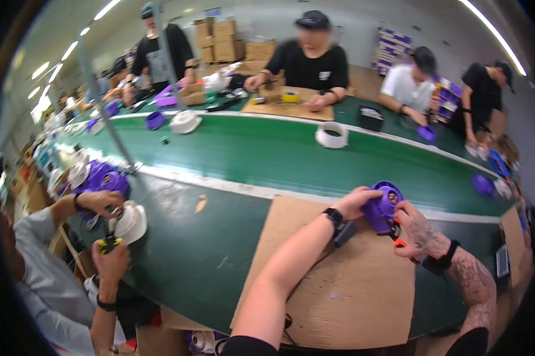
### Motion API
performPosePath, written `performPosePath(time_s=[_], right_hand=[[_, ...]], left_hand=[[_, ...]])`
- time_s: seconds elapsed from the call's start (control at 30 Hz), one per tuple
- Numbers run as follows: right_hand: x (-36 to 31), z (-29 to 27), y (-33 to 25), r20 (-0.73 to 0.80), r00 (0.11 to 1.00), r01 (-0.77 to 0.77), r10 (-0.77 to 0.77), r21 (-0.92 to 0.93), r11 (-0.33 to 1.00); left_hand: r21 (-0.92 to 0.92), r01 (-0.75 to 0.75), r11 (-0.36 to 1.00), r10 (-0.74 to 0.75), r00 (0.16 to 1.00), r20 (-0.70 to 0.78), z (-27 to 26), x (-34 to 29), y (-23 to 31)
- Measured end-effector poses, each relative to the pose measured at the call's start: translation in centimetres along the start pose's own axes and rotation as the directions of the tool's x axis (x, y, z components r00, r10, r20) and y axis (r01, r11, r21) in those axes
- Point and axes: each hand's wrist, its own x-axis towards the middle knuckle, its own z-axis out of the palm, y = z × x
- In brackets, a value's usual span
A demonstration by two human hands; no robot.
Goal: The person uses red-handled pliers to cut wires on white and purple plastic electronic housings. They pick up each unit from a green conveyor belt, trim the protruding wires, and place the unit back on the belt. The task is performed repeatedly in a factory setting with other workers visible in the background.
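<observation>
My left hand [359,202] grips a round purple plastic housing [374,209] by its left side, holding it tilted above the cardboard sheet. Brownish parts show inside the housing's central opening. Closed around a pair of orange-handled pliers [400,242] is my right hand [423,232]. The pliers' dark jaws are at the housing's lower right edge; whether they bite on anything is too small to tell. Below both hands lies the brown cardboard sheet [338,291] on the green table.
A green conveyor belt [238,145] runs across beyond the table, carrying a white ring-shaped part [331,135] and purple housings. At the left, a co-worker's hands [110,261] hold yellow-and-black pliers against a white part [132,222]. Several people work across the belt.
</observation>
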Motion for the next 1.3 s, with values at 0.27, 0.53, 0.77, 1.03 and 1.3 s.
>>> performPosePath(time_s=[0.27,0.53,0.77,1.03,1.3], right_hand=[[-0.9,-7.0,0.8,-0.044,0.989,-0.138,0.143,-0.631,0.763],[0.0,-5.0,2.0,0.010,0.991,-0.087,0.131,-0.701,0.708],[1.1,-3.8,3.0,0.030,0.999,-0.006,0.044,-0.755,0.655],[2.2,-5.5,0.9,0.114,0.992,0.054,0.058,-0.785,0.618],[2.4,-4.6,1.5,0.163,0.986,0.112,0.034,-0.799,0.591]], left_hand=[[0.368,-0.283,0.886,0.320,0.946,-0.044,1.0,-1.3,1.8],[0.636,-0.348,0.689,0.465,0.885,-0.019,2.6,-1.4,2.2],[0.694,-0.238,0.679,0.382,0.922,-0.058,2.5,-1.2,2.7],[0.582,-0.139,0.801,0.155,0.988,0.021,1.2,-1.2,4.7],[0.627,-0.086,0.774,0.152,0.987,-0.052,2.7,-2.0,5.3]])
